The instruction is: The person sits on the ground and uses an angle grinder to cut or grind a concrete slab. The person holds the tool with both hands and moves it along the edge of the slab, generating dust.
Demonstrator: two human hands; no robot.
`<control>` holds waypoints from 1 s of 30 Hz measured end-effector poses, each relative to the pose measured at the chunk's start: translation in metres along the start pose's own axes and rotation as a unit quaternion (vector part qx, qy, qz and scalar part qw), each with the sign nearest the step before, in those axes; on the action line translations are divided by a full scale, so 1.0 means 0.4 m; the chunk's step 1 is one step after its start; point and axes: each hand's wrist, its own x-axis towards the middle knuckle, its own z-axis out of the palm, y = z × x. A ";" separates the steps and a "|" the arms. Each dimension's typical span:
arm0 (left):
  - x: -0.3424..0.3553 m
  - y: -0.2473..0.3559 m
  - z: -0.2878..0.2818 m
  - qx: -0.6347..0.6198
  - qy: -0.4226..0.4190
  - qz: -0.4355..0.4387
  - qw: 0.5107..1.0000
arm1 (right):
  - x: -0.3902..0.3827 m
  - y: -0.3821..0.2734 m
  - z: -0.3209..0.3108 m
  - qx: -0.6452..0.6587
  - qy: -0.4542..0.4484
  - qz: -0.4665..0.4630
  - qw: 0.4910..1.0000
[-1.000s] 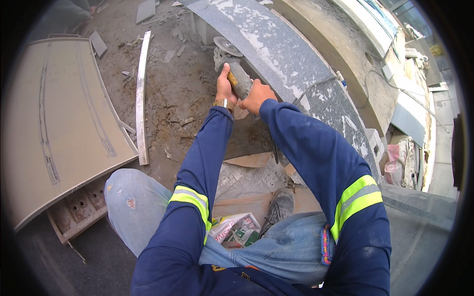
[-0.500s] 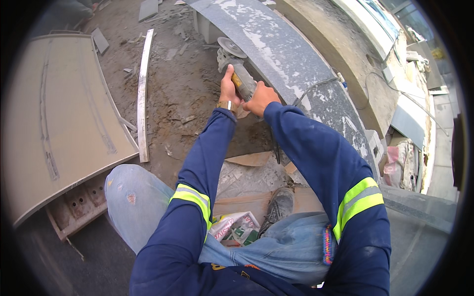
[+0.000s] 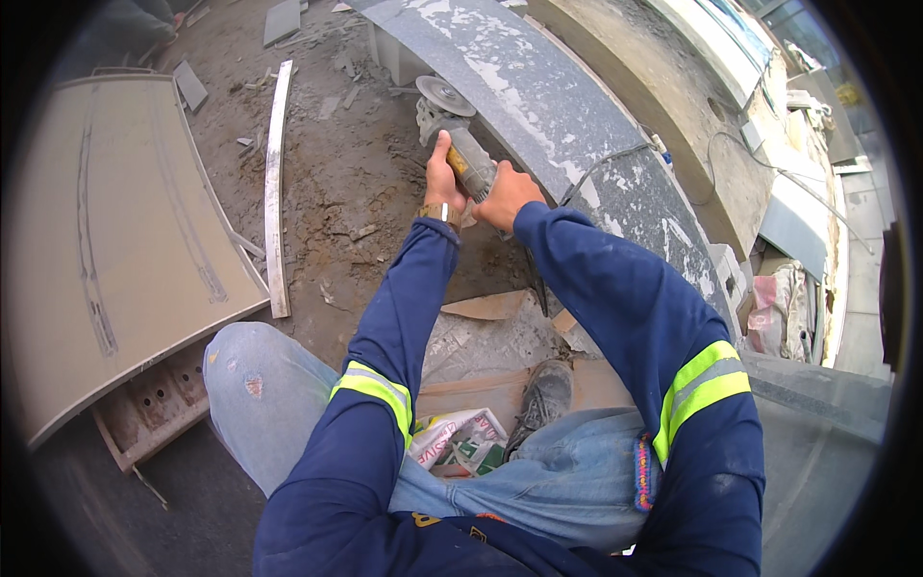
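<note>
An angle grinder point(image 3: 471, 165), grey with a yellow patch, is held between both of my hands. My left hand point(image 3: 444, 180) wraps its body from the left, thumb up along the side. My right hand point(image 3: 510, 196) grips the rear end of the body. At the far end the round disc point(image 3: 445, 95) sits close beside the near edge of a dark grey stone slab point(image 3: 567, 125); whether disc and edge touch, I cannot tell. White patches cover much of the slab's top. A dark cord hangs below the grinder, partly hidden by my right sleeve.
On the left lies a large beige board point(image 3: 144, 212), with a long narrow white strip point(image 3: 277, 192) beside it. A cable point(image 3: 601, 165) crosses the slab. Cardboard point(image 3: 481, 380) and a printed bag point(image 3: 466, 438) lie near my shoe point(image 3: 546, 394). Rubble point(image 3: 336, 192) covers the ground ahead.
The view has shifted slightly. The grinder's head and disc appear a little lower and further left in the picture; both hands keep the same hold.
</note>
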 end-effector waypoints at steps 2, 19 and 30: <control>-0.002 -0.006 0.000 0.003 -0.008 0.007 1.000 | -0.005 0.004 -0.002 0.001 0.000 -0.002 1.000; -0.021 -0.011 0.002 -0.001 -0.009 -0.007 1.000 | -0.023 0.010 -0.003 0.000 0.001 -0.001 1.000; -0.022 -0.019 0.001 0.006 -0.010 0.001 1.000 | -0.034 0.011 -0.007 0.003 0.002 -0.004 1.000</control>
